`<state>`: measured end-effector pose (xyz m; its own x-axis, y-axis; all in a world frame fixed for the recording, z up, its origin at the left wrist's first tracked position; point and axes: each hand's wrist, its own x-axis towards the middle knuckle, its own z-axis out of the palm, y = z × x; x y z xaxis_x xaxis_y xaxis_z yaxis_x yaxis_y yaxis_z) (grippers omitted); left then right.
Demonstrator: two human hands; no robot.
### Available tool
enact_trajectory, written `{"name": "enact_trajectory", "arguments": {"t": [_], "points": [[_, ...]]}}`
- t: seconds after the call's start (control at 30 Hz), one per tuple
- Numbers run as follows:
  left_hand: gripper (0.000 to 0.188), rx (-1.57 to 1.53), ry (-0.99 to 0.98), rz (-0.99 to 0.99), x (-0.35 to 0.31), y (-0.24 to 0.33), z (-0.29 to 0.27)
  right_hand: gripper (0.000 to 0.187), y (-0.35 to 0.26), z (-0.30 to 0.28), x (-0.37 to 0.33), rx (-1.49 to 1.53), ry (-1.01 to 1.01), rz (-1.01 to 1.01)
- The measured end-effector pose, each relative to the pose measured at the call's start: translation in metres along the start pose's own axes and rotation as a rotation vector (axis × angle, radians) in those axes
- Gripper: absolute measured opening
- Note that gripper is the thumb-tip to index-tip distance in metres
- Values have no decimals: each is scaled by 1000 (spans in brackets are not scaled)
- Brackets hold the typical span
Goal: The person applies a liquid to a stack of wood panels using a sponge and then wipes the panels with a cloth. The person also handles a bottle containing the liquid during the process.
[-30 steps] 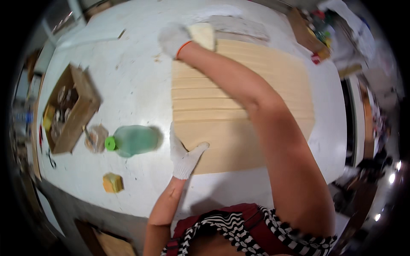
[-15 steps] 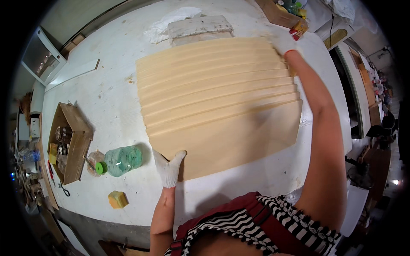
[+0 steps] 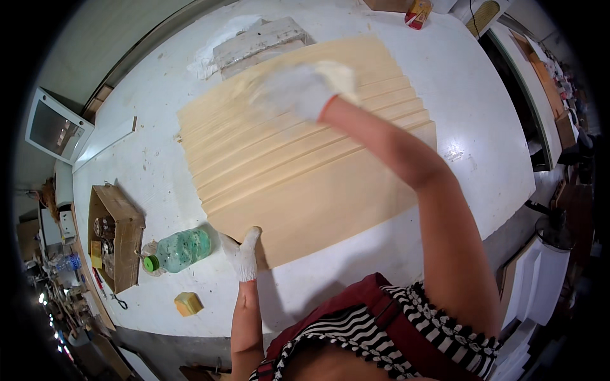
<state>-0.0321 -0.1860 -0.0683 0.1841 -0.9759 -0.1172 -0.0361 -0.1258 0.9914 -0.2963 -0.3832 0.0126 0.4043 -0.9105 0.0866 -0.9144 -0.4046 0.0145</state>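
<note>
A fanned stack of thin beige sheets [image 3: 330,197], like wood veneer, lies on the white table with its edges stepped in rows. At the near left corner, my left hand [image 3: 243,254], in a white knit glove, grips the stack with the thumb on top. My right hand [image 3: 295,92], gloved in white with an orange cuff, is over the far part of the sheets and smeared by motion. A pale yellow cloth [image 3: 342,79] shows beside and under it, pressed against the sheets; the fingers are blurred.
Left of the stack lie a green-capped clear bottle [image 3: 184,249], a yellow sponge block [image 3: 188,303] and a cardboard box [image 3: 129,238] of small items, with scissors [image 3: 119,301] nearby. A whitish block [image 3: 260,43] sits behind the sheets. A red-yellow packet [image 3: 418,14] stands at the far edge.
My right hand has swept from the sheets' far right edge leftward across their far part. My left hand stays on the near corner. The whole view has shifted and turned slightly.
</note>
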Motion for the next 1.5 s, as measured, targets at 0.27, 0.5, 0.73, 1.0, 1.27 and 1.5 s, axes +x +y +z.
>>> {"name": "enact_trajectory", "arguments": {"t": [0.27, 0.5, 0.73, 1.0, 1.27, 1.5], "points": [[69, 49, -48, 22, 4, -2, 0, 48, 298, 43, -179, -167, 66, 843], [73, 66, 6, 60, -2, -1, -2, 38, 59, -12, -138, 1004, 438, -5], [71, 107, 8, 79, -3, -2, 6, 27, 115, 49, -119, 23, 461, 271], [69, 104, 20, 99, -5, 2, 7, 49, 259, 5, -134, 720, 370, 727], [62, 147, 37, 48, -2, -11, -5, 52, 244, -2, -83, 574, -52, 720], [65, 137, 59, 78, -2, 2, 13, 49, 290, 31, -127, 80, 44, 681]]}}
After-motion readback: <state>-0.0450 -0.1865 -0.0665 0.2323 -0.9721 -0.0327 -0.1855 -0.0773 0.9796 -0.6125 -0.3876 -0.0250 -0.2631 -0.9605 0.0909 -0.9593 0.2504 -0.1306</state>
